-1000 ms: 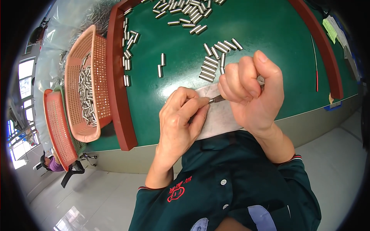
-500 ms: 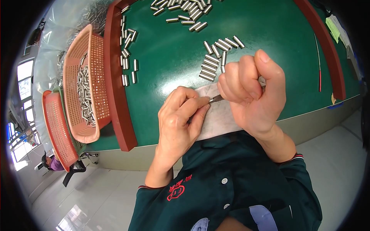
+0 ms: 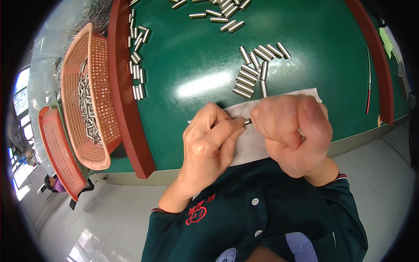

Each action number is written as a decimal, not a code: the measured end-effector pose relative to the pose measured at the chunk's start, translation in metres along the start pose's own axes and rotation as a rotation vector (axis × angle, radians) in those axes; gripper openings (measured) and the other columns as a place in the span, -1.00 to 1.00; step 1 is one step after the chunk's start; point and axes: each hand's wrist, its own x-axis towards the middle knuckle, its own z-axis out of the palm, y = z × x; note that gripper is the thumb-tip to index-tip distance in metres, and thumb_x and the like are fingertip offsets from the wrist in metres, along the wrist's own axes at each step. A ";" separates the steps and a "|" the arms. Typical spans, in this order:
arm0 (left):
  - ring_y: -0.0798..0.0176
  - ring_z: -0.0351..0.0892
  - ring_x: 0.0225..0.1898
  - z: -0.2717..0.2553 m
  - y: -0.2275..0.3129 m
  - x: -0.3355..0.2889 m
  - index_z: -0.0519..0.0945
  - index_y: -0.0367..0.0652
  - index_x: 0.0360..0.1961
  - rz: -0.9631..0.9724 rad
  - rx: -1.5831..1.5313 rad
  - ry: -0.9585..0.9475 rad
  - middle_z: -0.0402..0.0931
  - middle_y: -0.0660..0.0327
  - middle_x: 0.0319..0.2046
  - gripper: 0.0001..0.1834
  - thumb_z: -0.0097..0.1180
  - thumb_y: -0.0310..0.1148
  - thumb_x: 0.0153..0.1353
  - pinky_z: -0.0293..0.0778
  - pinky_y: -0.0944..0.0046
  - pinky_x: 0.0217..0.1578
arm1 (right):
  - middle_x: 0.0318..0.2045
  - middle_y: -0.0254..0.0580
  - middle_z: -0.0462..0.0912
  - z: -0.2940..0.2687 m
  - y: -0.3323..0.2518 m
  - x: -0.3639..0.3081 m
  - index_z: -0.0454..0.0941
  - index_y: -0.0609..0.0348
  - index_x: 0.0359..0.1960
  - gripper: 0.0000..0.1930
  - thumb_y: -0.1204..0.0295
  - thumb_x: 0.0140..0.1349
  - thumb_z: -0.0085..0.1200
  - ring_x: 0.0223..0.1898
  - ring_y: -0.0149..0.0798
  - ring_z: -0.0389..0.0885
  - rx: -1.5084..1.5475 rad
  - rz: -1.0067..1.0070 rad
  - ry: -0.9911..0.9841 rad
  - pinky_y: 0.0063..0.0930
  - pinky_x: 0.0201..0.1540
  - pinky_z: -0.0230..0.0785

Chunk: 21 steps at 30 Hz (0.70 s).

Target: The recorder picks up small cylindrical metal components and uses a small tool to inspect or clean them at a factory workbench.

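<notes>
Between the thumb and fingers of my left hand [image 3: 207, 144] is a small silver metal tube [image 3: 248, 122], with only its end showing. My right hand [image 3: 297, 133] is a closed fist right beside that end, its knuckles almost against the left fingertips. It grips a slim dark-shafted tool, which showed half a second ago and is now hidden by the fingers. Both hands are over a whitish cloth [image 3: 251, 148] at the table's near edge. Just beyond the cloth, several silver metal tubes [image 3: 246, 79] lie in a loose group, some side by side in a row.
The green table [image 3: 187, 56] has red-brown rails [image 3: 126, 109] at its sides. More tubes [image 3: 227, 15] lie at the far side and along the left rail. Left of it stands an orange plastic basket [image 3: 100, 87] of small metal parts. A thin red-handled rod [image 3: 368, 96] lies right.
My right fist has turned and closed in on my left fingertips, hiding the tool's shaft. The whole view has shifted slightly; the tubes on the table lie as before.
</notes>
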 end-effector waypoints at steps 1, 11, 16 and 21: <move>0.20 0.34 -0.61 0.000 0.000 0.000 0.54 -0.30 -0.55 0.000 -0.004 -0.002 0.26 0.19 -0.65 -0.86 0.18 -0.65 -0.23 0.27 0.29 -0.62 | -0.86 -0.50 0.03 -0.001 0.001 -0.001 0.04 -0.01 -0.84 -0.52 0.17 0.28 -0.48 -0.79 -0.51 -0.07 0.027 -0.021 0.003 -0.57 -0.65 -0.17; 0.20 0.36 -0.58 0.002 -0.002 -0.002 0.54 -0.30 -0.53 -0.008 -0.004 0.000 0.29 0.19 -0.63 -0.85 0.19 -0.65 -0.23 0.29 0.30 -0.58 | -0.84 -0.49 0.05 -0.009 0.000 0.004 0.03 -0.03 -0.81 -0.55 0.21 0.28 -0.54 -0.77 -0.52 -0.14 0.242 0.015 0.103 -0.59 -0.68 -0.20; 0.20 0.37 -0.56 0.004 -0.002 -0.004 0.55 -0.29 -0.52 -0.011 -0.011 0.013 0.30 0.19 -0.61 -0.84 0.18 -0.65 -0.24 0.29 0.30 -0.56 | -0.84 -0.48 0.05 -0.010 -0.001 0.005 0.02 -0.03 -0.81 -0.55 0.21 0.29 -0.54 -0.77 -0.51 -0.14 0.267 0.023 0.091 -0.59 -0.68 -0.20; 0.20 0.37 -0.55 0.004 -0.001 -0.005 0.55 -0.29 -0.52 -0.004 0.003 0.026 0.30 0.19 -0.61 -0.83 0.18 -0.64 -0.24 0.29 0.30 -0.55 | -0.84 -0.48 0.04 -0.009 -0.003 0.005 0.02 -0.03 -0.81 -0.55 0.22 0.29 -0.54 -0.77 -0.51 -0.14 0.283 0.010 0.076 -0.59 -0.68 -0.20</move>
